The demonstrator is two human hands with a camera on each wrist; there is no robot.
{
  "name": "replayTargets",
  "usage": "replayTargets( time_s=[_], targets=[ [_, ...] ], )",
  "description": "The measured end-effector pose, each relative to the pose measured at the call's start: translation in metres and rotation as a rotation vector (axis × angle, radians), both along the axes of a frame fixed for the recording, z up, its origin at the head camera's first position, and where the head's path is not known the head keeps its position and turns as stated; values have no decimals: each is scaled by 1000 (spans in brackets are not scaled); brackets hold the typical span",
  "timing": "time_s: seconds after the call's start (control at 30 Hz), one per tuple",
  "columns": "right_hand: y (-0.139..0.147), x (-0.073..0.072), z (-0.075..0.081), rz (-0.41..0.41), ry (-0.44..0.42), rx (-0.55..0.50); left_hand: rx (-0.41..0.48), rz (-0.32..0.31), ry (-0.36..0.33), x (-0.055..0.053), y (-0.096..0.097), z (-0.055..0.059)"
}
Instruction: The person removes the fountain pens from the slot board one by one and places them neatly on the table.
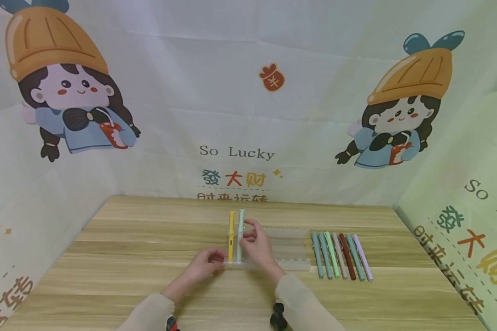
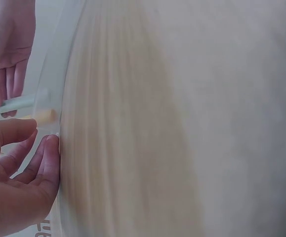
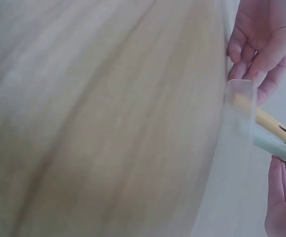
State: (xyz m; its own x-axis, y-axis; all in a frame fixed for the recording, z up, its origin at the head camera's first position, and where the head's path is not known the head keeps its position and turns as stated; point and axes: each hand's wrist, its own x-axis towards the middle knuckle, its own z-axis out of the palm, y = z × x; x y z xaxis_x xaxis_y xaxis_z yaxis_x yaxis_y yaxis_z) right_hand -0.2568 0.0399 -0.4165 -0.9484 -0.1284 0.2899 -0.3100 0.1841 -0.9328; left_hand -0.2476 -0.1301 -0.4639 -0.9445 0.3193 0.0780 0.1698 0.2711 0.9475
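A clear plastic pen rack (image 1: 298,265) with notched edges lies on the wooden table. At its left end a yellow pen (image 1: 231,236) rests in the rack, its clip end pointing away. Just right of it, my right hand (image 1: 257,246) pinches a pale mint pen (image 1: 241,220) between thumb and fingers; the pen's near end is at the rack's front wall. My left hand (image 1: 207,265) touches the rack's front left corner with loosely bent fingers. In the left wrist view its thumb comes close to the yellow pen's end (image 2: 46,116).
Right of the rack, several capped pens (image 1: 342,256) lie side by side in a row: teal, green, taupe, dark red and lilac. A printed cloth (image 1: 240,110) hangs behind the table (image 1: 149,230) and along both sides.
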Motion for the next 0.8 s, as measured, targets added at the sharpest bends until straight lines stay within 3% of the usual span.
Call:
replayTargets(
  time_s=[0.23, 0.6, 0.8],
  targets=[
    [7, -25, -20, -15, 25, -60, -7, 10, 9, 0, 0, -2],
    [39, -26, -8, -52, -14, -70, -9, -11, 28, -1, -1, -3],
    [59, -11, 13, -57, -10, -31, -8, 2, 14, 0, 0, -3]
  ],
)
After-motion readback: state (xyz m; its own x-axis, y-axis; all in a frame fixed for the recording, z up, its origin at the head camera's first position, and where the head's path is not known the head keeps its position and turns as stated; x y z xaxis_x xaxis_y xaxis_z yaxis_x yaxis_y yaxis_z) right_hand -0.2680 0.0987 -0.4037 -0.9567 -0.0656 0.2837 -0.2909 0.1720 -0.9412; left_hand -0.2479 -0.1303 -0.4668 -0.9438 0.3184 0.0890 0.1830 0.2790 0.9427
